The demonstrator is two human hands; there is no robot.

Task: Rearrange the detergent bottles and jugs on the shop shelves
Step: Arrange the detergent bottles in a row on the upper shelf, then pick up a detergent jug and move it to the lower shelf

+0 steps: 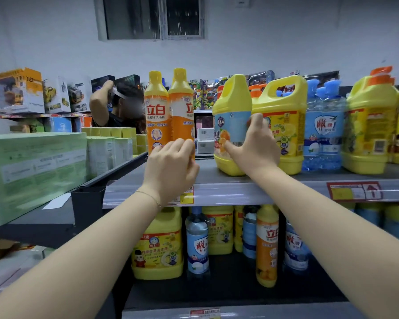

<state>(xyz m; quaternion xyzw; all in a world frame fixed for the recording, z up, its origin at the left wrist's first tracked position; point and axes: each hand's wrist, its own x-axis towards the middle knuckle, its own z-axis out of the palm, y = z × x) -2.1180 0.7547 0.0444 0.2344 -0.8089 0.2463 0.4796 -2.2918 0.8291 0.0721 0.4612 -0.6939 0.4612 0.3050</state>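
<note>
Upper shelf (217, 189), frame centre: left hand (171, 166) wrapped around base of right orange bottle (181, 107), apparently gripping; right hand (256, 146) clamped on tilted yellow jug (232, 107); second yellow jug (283, 125) just beside it.

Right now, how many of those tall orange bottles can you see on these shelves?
3. Two stand side by side on the top shelf: left orange bottle, and right orange bottle under the left hand. The third orange bottle is on the lower shelf. More may hide behind.
</note>
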